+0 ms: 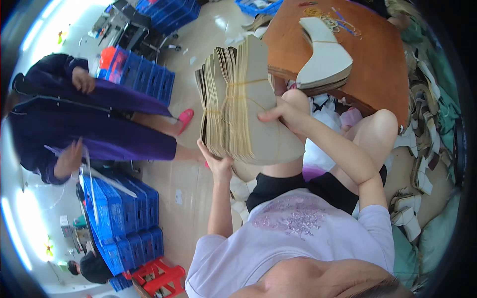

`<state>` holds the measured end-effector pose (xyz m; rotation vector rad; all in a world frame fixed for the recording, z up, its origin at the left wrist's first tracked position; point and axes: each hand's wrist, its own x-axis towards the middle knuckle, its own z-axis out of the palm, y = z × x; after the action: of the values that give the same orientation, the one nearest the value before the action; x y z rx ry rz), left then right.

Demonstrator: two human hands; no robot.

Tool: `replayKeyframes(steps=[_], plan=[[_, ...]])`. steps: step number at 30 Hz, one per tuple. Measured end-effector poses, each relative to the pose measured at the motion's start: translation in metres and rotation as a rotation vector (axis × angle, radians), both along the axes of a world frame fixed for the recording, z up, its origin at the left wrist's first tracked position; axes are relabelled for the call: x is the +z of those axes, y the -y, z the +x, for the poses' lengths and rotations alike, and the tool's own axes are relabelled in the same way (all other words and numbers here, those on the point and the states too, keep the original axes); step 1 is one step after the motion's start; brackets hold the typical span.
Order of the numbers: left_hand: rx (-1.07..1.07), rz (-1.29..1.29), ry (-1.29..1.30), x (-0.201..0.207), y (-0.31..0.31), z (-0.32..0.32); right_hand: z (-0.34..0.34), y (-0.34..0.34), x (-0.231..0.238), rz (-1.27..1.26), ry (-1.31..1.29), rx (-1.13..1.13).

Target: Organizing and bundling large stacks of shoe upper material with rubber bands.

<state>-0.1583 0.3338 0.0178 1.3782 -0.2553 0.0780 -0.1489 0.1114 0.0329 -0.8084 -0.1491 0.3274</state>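
Note:
A thick bundle of flat, curved cream-coloured cut pieces is held up in front of me, its layered edges turned to the left. Thin yellowish bands run around it. My left hand grips the lower left edge from beneath, and part of its fingers is hidden behind the stack. On the bundle's right side, my right hand presses a thumb on the pale top face while its other fingers go out of sight. A second banded bundle of similar curved pieces lies on the brown table just beyond my right hand.
Loose rubber bands lie at the far side of the brown table. Many cut pieces pile up at the right. To the left stands a person in dark purple clothes, near stacked blue crates and a red stool.

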Motion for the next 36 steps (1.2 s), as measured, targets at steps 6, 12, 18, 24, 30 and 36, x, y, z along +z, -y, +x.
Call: replayKeyframes(steps=[6,12,18,24,30,36], plan=[[0.043,-0.288,-0.33,-0.044,-0.032,0.014,0.03,-0.049,-0.026,-0.287,-0.146,0.059],[0.087,-0.509,-0.571,-0.12,-0.076,0.009,0.032,-0.1,-0.074,-0.542,-0.146,0.076],[0.106,-0.582,-0.647,-0.152,-0.09,-0.004,0.025,-0.087,-0.107,-0.885,0.021,0.514],[0.042,-0.658,-0.792,-0.228,-0.099,0.004,-0.003,-0.027,-0.064,-0.788,0.158,0.397],[0.21,0.52,-1.438,-0.367,-0.182,-0.012,-0.024,0.028,-0.025,-0.81,0.023,0.281],[0.083,0.525,-1.109,-0.342,-0.157,0.006,-0.029,0.104,0.021,-1.265,0.062,-0.046]])
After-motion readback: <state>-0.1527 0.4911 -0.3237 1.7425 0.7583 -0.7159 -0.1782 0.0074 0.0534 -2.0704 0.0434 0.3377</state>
